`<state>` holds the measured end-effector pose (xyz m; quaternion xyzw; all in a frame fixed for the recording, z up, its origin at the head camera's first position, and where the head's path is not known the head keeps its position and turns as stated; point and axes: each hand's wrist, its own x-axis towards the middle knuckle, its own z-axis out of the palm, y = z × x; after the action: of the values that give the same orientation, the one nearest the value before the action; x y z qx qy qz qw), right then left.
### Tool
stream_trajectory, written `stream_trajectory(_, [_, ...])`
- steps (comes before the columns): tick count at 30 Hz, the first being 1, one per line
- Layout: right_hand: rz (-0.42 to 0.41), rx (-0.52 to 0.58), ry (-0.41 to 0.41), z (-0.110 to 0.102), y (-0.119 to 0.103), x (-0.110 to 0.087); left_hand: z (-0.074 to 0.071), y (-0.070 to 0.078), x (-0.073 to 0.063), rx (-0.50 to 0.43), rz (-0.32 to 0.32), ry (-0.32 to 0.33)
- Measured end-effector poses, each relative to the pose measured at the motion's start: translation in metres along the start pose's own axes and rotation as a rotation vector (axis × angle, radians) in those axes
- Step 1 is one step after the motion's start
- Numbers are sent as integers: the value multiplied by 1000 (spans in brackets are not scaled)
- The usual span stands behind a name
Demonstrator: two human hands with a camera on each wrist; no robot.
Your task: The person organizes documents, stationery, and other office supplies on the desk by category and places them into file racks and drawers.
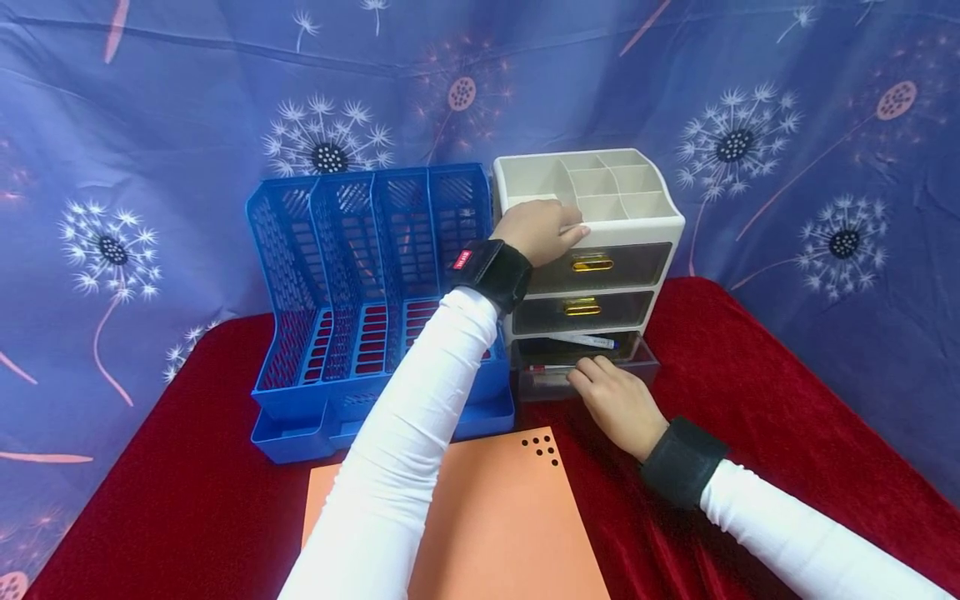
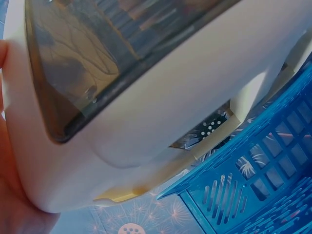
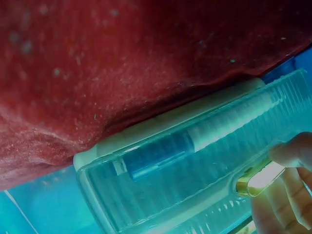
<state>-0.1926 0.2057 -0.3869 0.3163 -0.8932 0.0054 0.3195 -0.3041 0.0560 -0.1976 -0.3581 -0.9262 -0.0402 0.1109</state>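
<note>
My left hand (image 1: 536,233) grips the top front rim of a white desktop drawer organizer (image 1: 633,232). In the left wrist view the edge of that hand (image 2: 19,209) lies along the organizer's corner. Lower down, my right hand (image 1: 618,404) is at the front of the clear bottom drawer (image 1: 547,387), which stands pulled out. The right wrist view shows its thumb and fingers pinching the drawer's gold handle (image 3: 263,179). Inside lie a white marker (image 1: 588,340) with a blue cap and a red-ended pen (image 1: 540,367). Both upper drawers with gold handles (image 1: 592,263) are closed.
A blue mesh file rack (image 1: 300,400) stands to the organizer's left, close beside it. An orange sheet (image 1: 510,508) with black dots at one corner lies in front, under my left forearm. Red velvet cloth (image 1: 750,400) covers the table; a patterned blue curtain (image 1: 585,75) hangs behind.
</note>
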Motion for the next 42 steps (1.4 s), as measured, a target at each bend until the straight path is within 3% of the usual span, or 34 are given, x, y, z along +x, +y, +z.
stream_trajectory(6, [24, -11, -16, 8, 4, 8, 1, 1, 0, 0, -8, -6])
stream_trajectory(18, [30, -12, 29, 27, 18, 22, 2, 1, 4, 25, -6, -13])
stream_trajectory(42, [78, 25, 40, 41, 30, 34, -1, 1, 2, 17, -16, -7])
